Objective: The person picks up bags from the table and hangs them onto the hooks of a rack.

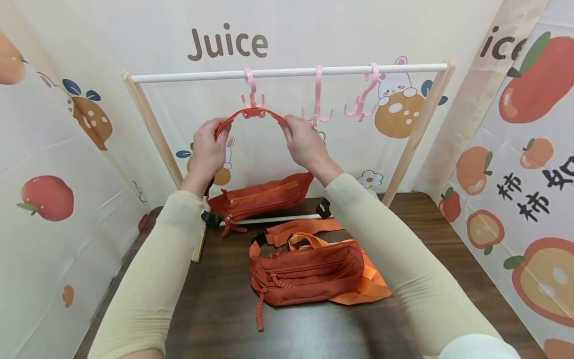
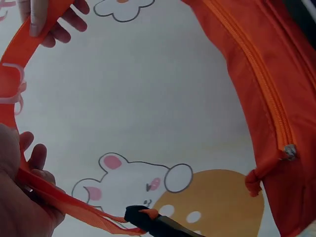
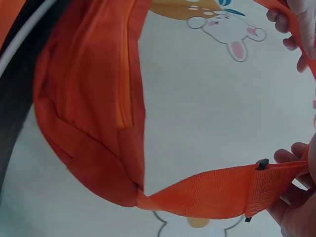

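Note:
My left hand [image 1: 210, 149] and right hand [image 1: 306, 142] are raised to either side of a pink hook [image 1: 251, 87] on the rail. Between them they pinch the orange strap [image 1: 273, 114] of a red-orange waist bag [image 1: 266, 197], bent into an arch. At its top the strap overlaps the hook's lower prongs. Below the hands the bag hangs slightly tilted, with an orange zipper [image 2: 256, 69] across it. In the right wrist view, a doubled piece of webbing [image 3: 212, 192] with a black slider runs from the bag's end to my right hand [image 3: 296, 197].
Two more pink hooks [image 1: 317, 94] hang along the white rail [image 1: 193, 76] of a wooden-legged rack [image 1: 154, 132]. A second red-orange waist bag [image 1: 309, 276] lies on the dark table [image 1: 215, 309], its orange straps bunched behind and beside it. Printed cloth [image 1: 309, 30] surrounds the table.

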The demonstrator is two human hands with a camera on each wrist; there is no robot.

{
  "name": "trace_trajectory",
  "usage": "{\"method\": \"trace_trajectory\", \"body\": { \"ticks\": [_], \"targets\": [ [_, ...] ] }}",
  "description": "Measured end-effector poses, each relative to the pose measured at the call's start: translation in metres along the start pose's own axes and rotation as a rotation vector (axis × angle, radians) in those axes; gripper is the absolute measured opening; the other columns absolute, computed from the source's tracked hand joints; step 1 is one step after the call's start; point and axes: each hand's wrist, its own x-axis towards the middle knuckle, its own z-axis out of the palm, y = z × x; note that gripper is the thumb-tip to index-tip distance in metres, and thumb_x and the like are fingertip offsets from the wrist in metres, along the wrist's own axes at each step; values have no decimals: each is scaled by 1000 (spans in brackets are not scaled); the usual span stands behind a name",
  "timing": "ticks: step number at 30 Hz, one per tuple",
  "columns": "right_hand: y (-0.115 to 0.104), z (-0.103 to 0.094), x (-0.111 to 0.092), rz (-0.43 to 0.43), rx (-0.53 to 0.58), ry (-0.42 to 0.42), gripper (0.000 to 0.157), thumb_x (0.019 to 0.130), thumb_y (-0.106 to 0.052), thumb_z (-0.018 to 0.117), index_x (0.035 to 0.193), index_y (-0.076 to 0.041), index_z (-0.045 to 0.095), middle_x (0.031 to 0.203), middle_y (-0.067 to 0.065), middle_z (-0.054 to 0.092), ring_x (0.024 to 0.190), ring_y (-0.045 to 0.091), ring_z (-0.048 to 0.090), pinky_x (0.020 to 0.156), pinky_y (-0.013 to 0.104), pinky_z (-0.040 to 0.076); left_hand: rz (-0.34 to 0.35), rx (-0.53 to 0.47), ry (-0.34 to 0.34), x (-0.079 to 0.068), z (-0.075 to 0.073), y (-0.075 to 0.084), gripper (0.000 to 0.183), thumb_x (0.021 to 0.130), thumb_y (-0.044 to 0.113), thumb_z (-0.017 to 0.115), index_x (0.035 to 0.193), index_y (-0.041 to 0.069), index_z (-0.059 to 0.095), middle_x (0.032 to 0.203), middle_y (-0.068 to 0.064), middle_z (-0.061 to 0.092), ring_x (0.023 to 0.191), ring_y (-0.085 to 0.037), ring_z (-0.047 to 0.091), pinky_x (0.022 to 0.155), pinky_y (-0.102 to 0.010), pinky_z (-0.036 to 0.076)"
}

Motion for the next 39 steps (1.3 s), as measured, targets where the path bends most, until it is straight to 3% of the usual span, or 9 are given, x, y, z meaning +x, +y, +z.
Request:
{"method": "trace_trajectory", "body": {
  "ticks": [4, 8, 13, 20, 31, 36, 39],
  "targets": [
    [6, 7, -2, 9, -12, -41, 32, 115, -32, 46, 125, -7, 64, 88, 7, 54, 76, 24, 51, 67, 34, 44, -10, -33, -15, -5, 4, -7, 35, 112, 24, 56, 139, 4, 64, 122, -17, 68, 97, -28, 58, 85, -36, 51],
    [11, 14, -5, 16, -10, -73, 30, 116, -31, 45, 124, -7, 62, 89, 7, 53, 79, 25, 52, 70, 36, 45, -41, -43, -34, -12, 9, -13, 35, 112, 25, 56, 141, 5, 59, 111, -16, 65, 87, -29, 54, 73, -35, 47],
    [13, 18, -11, 23, -23, -84, 24, 115, -30, 47, 121, -10, 59, 91, 5, 54, 81, 24, 53, 73, 38, 47, -73, -34, -54, -22, 14, -21, 37, 112, 27, 57, 142, 5, 55, 103, -14, 59, 84, -29, 53, 70, -37, 44],
    [18, 23, -19, 32, 6, -87, 23, 113, -34, 54, 117, -12, 57, 86, 6, 54, 71, 24, 54, 64, 36, 46, -78, -45, -75, -34, 18, -26, 45, 110, 30, 61, 146, 6, 51, 109, -14, 60, 85, -29, 55, 68, -38, 48],
    [24, 27, -30, 46, 0, -80, 58, 105, -46, 65, 146, -8, 49, 93, 4, 56, 76, 23, 55, 66, 36, 48, -48, -32, -70, -51, 22, -30, 54, 105, 22, 68, 151, 8, 44, 104, -14, 63, 84, -28, 59, 68, -38, 53],
    [26, 27, -34, 44, 7, -77, 73, 102, -49, 69, 155, -7, 41, 96, 6, 53, 77, 23, 55, 68, 37, 48, -54, -51, -68, -56, 22, -34, 65, 103, 20, 70, 158, 10, 37, 111, -17, 61, 89, -29, 58, 73, -40, 54],
    [28, 27, -37, 54, 17, -81, 82, 101, -50, 70, 161, -8, 34, 107, 9, 56, 84, 24, 58, 74, 39, 52, -52, -54, -68, -59, 21, -36, 69, 102, 22, 71, 160, 11, 35, 118, -20, 60, 93, -29, 58, 77, -43, 56]
  ]
}}
